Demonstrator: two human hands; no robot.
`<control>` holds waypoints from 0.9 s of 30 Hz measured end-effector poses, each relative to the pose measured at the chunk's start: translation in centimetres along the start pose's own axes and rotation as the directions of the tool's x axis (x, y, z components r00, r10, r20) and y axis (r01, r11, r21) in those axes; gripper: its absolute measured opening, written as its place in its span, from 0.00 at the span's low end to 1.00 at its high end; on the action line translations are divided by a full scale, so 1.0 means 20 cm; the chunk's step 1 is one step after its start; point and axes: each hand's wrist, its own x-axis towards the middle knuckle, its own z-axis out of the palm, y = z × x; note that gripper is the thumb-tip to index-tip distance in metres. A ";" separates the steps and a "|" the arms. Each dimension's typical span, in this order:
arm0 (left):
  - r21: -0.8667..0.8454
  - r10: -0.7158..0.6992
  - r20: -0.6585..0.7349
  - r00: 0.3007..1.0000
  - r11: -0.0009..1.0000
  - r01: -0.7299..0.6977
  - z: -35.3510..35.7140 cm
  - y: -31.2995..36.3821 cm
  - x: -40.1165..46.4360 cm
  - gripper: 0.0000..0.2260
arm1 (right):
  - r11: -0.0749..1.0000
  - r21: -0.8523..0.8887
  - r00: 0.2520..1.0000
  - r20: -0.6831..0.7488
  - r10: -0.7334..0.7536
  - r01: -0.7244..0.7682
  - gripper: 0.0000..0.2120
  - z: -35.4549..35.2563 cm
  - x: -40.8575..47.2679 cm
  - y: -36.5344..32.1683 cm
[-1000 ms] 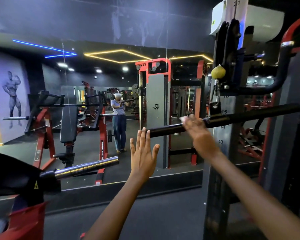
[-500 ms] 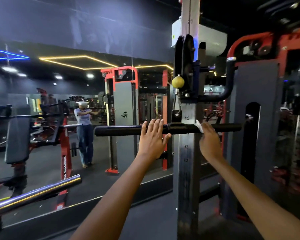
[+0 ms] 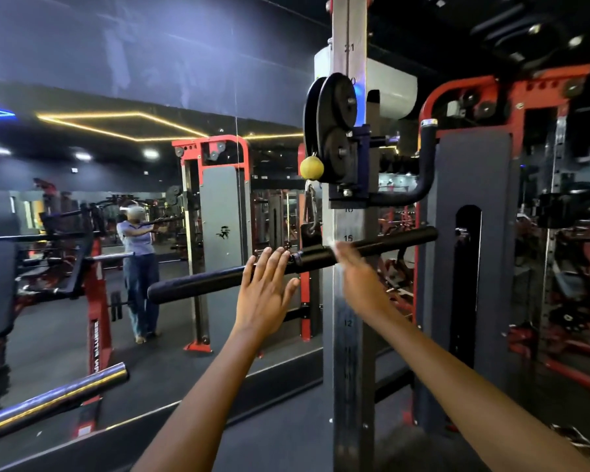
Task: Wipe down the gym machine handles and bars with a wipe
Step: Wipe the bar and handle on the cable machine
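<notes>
Bar [image 3: 382, 245], hung across the steel post [image 3: 349, 301], had tilted since a moment before, the left hand [image 3: 264, 291] spread flat against it while the blurred right hand [image 3: 358, 275] pinched the wipe [image 3: 334, 245] mid-bar, so wiping looked underway.

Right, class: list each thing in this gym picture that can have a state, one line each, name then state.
left hand: open, straight fingers against the bar
right hand: blurred, at the bar; grip unclear
wipe: white, at the right hand's fingertips on the bar
bar: black, tilted, left end lower, hanging by a clip
yellow ball: hanging beside the pulley
pulley: mounted on the numbered upright
</notes>
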 end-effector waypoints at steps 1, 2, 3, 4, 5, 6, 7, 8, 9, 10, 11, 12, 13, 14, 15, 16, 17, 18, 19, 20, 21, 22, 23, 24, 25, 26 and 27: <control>0.000 -0.009 -0.004 1.000 1.000 0.009 0.00 -0.01 0.00 0.30 | 0.988 -0.022 0.988 0.048 -0.149 0.150 0.29 0.01 -0.02 -0.04; -0.004 -0.011 -0.010 1.000 1.000 0.011 0.00 -0.02 0.00 0.30 | 0.966 -0.055 0.966 0.060 -0.250 0.253 0.31 0.01 -0.02 -0.03; -0.012 -0.004 -0.010 1.000 1.000 0.004 0.00 -0.03 0.00 0.30 | 0.959 -0.085 0.962 0.037 -0.269 0.271 0.31 0.01 0.01 0.04; -0.020 0.007 -0.013 1.000 1.000 -0.008 0.00 -0.05 0.00 0.29 | 0.979 -0.102 0.984 -0.010 -0.178 0.176 0.31 0.00 0.04 0.13; -0.020 0.019 -0.024 1.000 1.000 -0.019 0.00 -0.06 0.00 0.29 | 0.995 -0.095 0.998 -0.056 -0.013 0.008 0.30 -0.01 0.07 0.23; -0.015 0.027 -0.036 0.999 1.000 -0.027 0.00 -0.08 0.00 0.28 | 0.983 -0.074 0.981 -0.103 0.162 -0.170 0.29 -0.04 0.09 0.31; -0.008 0.029 -0.045 0.999 1.000 -0.029 0.01 -0.08 0.00 0.28 | 0.943 -0.046 0.938 -0.132 0.321 -0.329 0.28 -0.05 0.12 0.35; -0.004 0.027 -0.053 0.998 1.000 -0.027 0.01 -0.08 0.01 0.27 | 0.912 -0.029 0.905 -0.141 0.402 -0.410 0.27 -0.06 0.14 0.34; -0.005 0.022 -0.057 0.998 1.000 -0.022 0.02 -0.08 0.01 0.27 | 0.910 -0.020 0.904 -0.127 0.408 -0.413 0.25 -0.05 0.16 0.28; -0.009 0.016 -0.060 0.998 1.000 -0.017 0.03 -0.08 0.01 0.27 | 0.933 0.002 0.930 -0.085 0.358 -0.359 0.24 -0.03 0.17 0.19; -0.012 0.012 -0.060 0.998 1.000 -0.013 0.04 -0.08 0.01 0.27 | 0.969 0.016 0.969 -0.016 0.246 -0.246 0.23 0.00 0.17 0.09; -0.012 0.010 -0.061 0.998 1.000 -0.010 0.04 -0.08 0.01 0.27 | 0.994 0.022 0.994 0.048 0.102 -0.103 0.24 0.03 0.16 0.01; -0.012 0.010 -0.061 0.998 1.000 -0.011 0.04 -0.08 0.01 0.28 | 1.000 0.010 0.995 0.094 -0.015 0.014 0.25 0.06 0.15 -0.02; -0.013 0.014 -0.060 0.998 1.000 -0.015 0.05 -0.09 0.01 0.28 | 0.998 -0.001 0.992 0.108 -0.069 0.069 0.26 0.06 0.16 0.00; -0.016 0.021 -0.059 0.998 1.000 -0.022 0.05 -0.09 0.01 0.28 | 0.999 -0.016 0.995 0.093 -0.038 0.040 0.27 0.03 0.17 0.05; -0.019 0.030 -0.055 0.998 0.999 -0.031 0.05 -0.10 0.01 0.28 | 0.999 -0.033 0.997 0.058 0.043 -0.041 0.26 0.00 0.19 0.14; -0.021 0.038 -0.050 0.998 0.999 -0.039 0.05 -0.11 0.01 0.29 | 0.986 -0.051 0.987 0.025 0.159 -0.157 0.25 -0.04 0.20 0.22; -0.028 0.041 -0.046 0.998 0.999 -0.042 0.05 -0.12 0.01 0.29 | 0.960 -0.059 0.962 -0.020 0.272 -0.273 0.24 -0.08 0.21 0.29; -0.036 0.039 -0.042 0.998 0.999 -0.041 0.06 -0.13 0.02 0.30 | 0.927 -0.061 0.929 -0.061 0.366 -0.370 0.22 -0.10 0.21 0.33; -0.041 0.035 -0.041 0.999 0.998 -0.037 0.07 -0.13 0.02 0.30 | 0.902 -0.057 0.901 -0.097 0.422 -0.429 0.20 -0.09 0.22 0.32; -0.042 0.027 -0.043 0.999 0.999 -0.029 0.08 -0.12 0.02 0.30 | 0.894 -0.038 0.890 -0.117 0.440 -0.447 0.18 -0.07 0.24 0.26; -0.040 0.018 -0.044 0.999 0.999 -0.020 0.08 -0.11 0.02 0.30 | 0.911 -0.022 0.907 -0.103 0.408 -0.413 0.17 -0.03 0.24 0.16; -0.036 0.007 -0.045 0.999 0.999 -0.009 0.09 -0.10 0.02 0.30 | 0.946 -0.009 0.945 -0.056 0.324 -0.325 0.17 0.02 0.24 0.06; -0.033 -0.004 -0.048 0.999 0.999 0.002 0.09 -0.09 0.02 0.30 | 0.980 -0.007 0.980 0.000 0.198 -0.198 0.18 0.07 0.22 -0.04; -0.032 -0.012 -0.054 0.998 0.999 0.010 0.09 -0.09 0.02 0.29 | 0.997 -0.007 0.996 0.036 0.080 -0.079 0.20 0.11 0.19 -0.10; -0.037 -0.012 -0.059 0.998 0.999 0.010 0.09 -0.10 0.02 0.29 | 1.000 -0.002 0.999 0.043 0.012 -0.012 0.21 0.12 0.17 -0.10; -0.043 -0.004 -0.062 0.998 0.999 0.002 0.09 -0.10 0.02 0.28 | 1.000 -0.013 1.000 0.026 -0.002 0.002 0.22 0.09 0.17 -0.06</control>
